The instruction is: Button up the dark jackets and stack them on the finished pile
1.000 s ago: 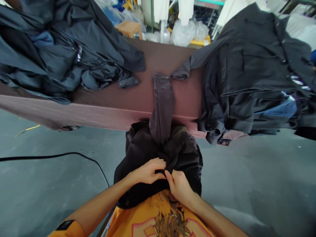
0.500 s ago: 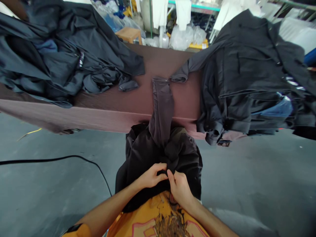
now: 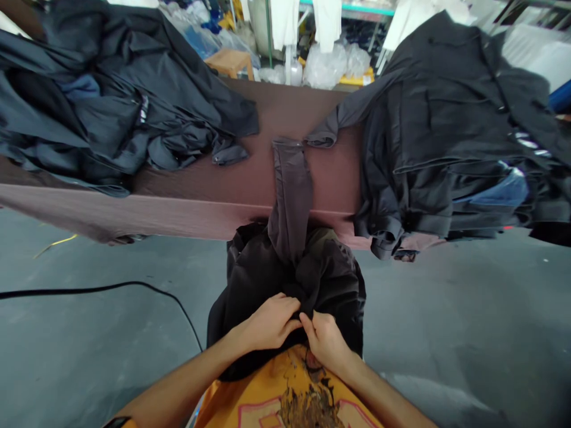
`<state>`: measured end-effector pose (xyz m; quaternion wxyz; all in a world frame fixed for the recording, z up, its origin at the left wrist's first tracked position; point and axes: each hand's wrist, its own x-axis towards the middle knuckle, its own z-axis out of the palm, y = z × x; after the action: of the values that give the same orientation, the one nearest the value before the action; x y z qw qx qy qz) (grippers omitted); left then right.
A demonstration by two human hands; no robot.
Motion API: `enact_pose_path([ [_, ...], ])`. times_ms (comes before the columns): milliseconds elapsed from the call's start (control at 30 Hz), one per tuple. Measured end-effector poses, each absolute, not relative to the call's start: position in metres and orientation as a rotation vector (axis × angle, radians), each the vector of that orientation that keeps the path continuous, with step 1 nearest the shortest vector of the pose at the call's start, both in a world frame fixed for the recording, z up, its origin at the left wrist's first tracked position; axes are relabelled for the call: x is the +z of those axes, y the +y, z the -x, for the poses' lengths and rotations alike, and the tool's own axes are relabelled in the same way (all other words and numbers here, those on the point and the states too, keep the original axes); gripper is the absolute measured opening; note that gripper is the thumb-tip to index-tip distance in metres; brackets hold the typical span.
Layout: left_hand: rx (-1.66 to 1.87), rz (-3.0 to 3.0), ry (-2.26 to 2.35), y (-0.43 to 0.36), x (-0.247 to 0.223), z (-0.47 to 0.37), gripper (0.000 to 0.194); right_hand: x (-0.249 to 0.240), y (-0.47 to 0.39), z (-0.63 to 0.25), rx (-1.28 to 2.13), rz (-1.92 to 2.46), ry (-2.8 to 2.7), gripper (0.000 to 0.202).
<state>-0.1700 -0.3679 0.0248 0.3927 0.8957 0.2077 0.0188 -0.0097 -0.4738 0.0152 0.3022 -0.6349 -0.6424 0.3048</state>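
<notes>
Head: garment (image 3: 261, 274) in both grips (image 3: 273, 321) (image 3: 328, 340)

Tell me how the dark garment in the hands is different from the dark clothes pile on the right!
The dark garment is bunched up, held by the left hand and right hand; the dark clothes pile lies on the table. The pile looks bigger than the garment. The pile shows blue and white patches; the garment shows none. Both are mostly dark and creased.

Right hand (image 3: 329, 342): curled fingertips hidden at the dark cloth (image 3: 254, 273).
Clothes (image 3: 111, 131) on the table's (image 3: 200, 184) left are cut off; toward its right edge, a white label (image 3: 532, 144) is too blurred to read.
</notes>
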Motion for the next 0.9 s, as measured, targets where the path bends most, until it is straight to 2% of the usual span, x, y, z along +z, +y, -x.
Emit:
enact_pose_path([
  [267,0.206,-2.238,0.579,-0.384,0.015,0.168,0.023,0.008,-0.478,0.009,0.706,1.809,-1.835,0.056],
  [467,0.304,-1.89,0.643,-0.385,0.017,0.165,0.039,0.011,-0.475,0.003,0.99,1.67,-1.56,0.054],
  [667,0.296,-1.785,0.686,-0.382,0.036,0.163,0.035,0.019,-0.463,0.001,1.063,1.572,-1.354,0.049],
  [800,0.238,-1.78,0.442,-0.335,0.082,0.161,0.031,0.055,-0.466,-0.023,1.051,1.602,-1.381,0.055],
  [900,0.624,-1.816,0.799,-0.259,0.103,0.15,0.033,0.084,-0.493,-0.039,1.041,1.728,-1.594,0.058],
])
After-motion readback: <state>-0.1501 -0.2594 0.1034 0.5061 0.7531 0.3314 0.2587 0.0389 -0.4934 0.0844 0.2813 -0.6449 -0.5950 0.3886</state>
